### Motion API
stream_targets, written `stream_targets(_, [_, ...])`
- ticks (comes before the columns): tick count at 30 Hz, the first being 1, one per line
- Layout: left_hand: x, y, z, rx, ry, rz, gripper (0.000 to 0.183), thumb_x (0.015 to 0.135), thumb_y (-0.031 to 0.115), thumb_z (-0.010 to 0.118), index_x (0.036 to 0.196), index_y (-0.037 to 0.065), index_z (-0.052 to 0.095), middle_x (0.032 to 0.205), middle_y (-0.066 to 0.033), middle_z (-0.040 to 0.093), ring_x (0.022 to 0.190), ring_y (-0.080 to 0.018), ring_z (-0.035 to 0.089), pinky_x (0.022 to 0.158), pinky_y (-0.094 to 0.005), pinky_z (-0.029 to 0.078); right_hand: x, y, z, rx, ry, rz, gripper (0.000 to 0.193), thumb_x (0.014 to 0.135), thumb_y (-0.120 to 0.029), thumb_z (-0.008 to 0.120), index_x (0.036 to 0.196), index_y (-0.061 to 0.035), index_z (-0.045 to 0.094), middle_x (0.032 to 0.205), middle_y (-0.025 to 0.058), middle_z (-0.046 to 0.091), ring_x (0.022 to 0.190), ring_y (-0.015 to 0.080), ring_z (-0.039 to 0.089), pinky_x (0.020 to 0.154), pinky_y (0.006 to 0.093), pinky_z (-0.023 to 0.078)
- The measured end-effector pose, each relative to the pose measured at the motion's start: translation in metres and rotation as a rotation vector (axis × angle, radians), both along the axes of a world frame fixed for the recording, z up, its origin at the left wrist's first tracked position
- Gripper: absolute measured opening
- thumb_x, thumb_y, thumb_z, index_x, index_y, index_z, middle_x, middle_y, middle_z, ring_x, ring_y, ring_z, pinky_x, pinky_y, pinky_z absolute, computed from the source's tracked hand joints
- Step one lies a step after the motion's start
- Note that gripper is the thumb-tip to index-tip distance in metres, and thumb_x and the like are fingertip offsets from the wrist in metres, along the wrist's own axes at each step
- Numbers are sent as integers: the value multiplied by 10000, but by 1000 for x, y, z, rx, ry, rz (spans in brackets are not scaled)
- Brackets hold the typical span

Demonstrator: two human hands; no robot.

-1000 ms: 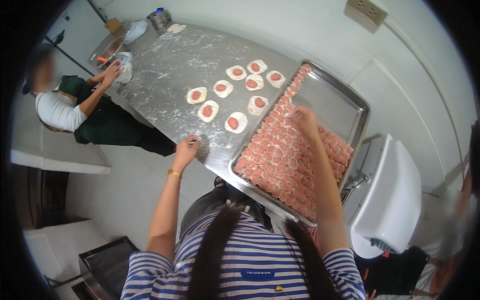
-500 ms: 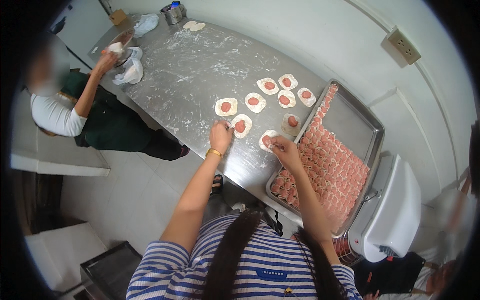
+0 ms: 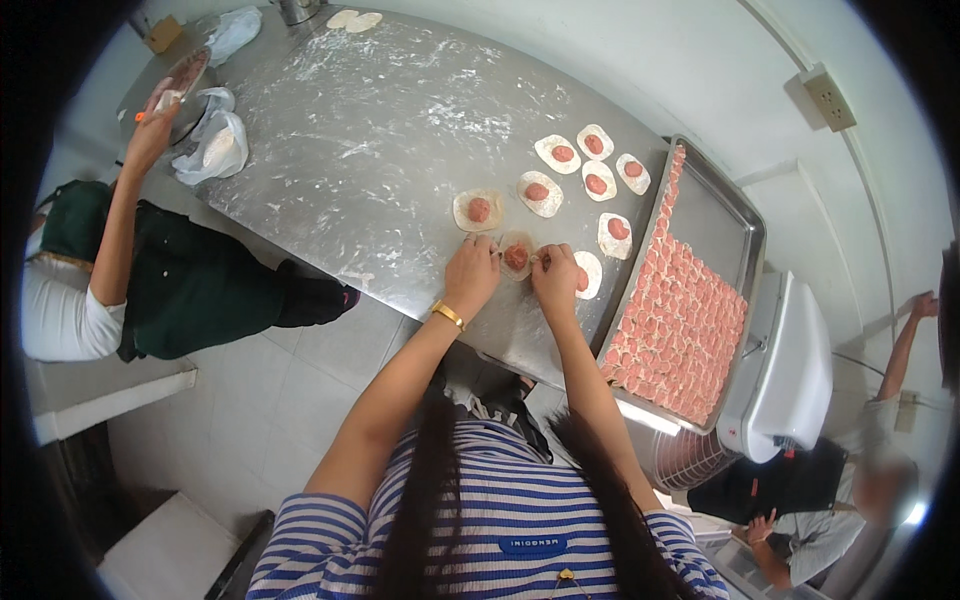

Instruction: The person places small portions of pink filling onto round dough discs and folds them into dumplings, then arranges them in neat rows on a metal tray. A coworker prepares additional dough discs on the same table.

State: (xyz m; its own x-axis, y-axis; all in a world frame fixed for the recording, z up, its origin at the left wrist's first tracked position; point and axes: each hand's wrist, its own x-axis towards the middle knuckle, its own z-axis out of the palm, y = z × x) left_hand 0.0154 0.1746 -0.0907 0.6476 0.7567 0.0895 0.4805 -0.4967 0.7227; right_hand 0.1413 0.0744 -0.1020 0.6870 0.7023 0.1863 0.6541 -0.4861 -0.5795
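A round dough wrapper [image 3: 528,244] topped with pink minced meat [image 3: 516,258] lies on the steel table between my hands. From its left side, my left hand [image 3: 472,275] closes its fingertips on the wrapper's edge. My right hand [image 3: 554,285] pinches at the opposite edge; its fingertips are partly hidden. Just right of that hand is another filled wrapper [image 3: 591,272], partly covered by it. A further filled wrapper [image 3: 478,210] rests beyond my left hand, and several more, such as one [image 3: 541,194] farther off, are spread toward the tray.
At the right, a metal tray [image 3: 757,215] holds rows of meat-filled pieces [image 3: 680,335]. A white machine [image 3: 790,370] stands beside it. Across the floury table [image 3: 370,130] are plain wrappers [image 3: 362,22] and a plastic bag [image 3: 215,145]. One co-worker [image 3: 205,280] holds a bowl; another person is lower right.
My right hand has left the filled wrapper nearest the tray and moved left to the one beside my left hand. The view has shifted, and the co-worker at left appears nearer the picture's edge.
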Motion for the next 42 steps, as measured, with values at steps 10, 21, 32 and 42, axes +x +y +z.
stream_targets(10, [-42,8,-30,-569,-138,-76,265,865,48,525,1116,-23,480,957,-168,639,794,-181,647,661,-293,529,-53,-17,14,497,1104,-325,162,789,7,571,949,27,587,840,74,635,713,131,600,619,243,477])
stream_targets(21, [-57,-2,-18,-904,-330,-84,368,814,-22,537,1179,-61,521,1034,-137,645,933,-156,619,796,-275,498,-60,-23,7,472,1159,-208,252,792,75,533,1035,58,596,863,62,649,698,118,608,646,224,488])
stream_targets(32, [-53,-6,-8,-815,-291,-54,195,822,47,638,1003,-17,610,851,-63,652,759,-96,610,675,-234,497,-63,-31,5,450,1009,-145,233,805,31,607,1039,37,612,861,53,653,765,105,609,687,219,479])
stream_targets(42, [-60,-19,7,-1047,-549,-122,191,856,18,595,1039,17,538,918,-27,603,846,-111,594,722,-230,489,-69,-40,25,583,1090,-53,321,773,105,585,1087,43,573,952,81,657,912,155,625,800,269,503])
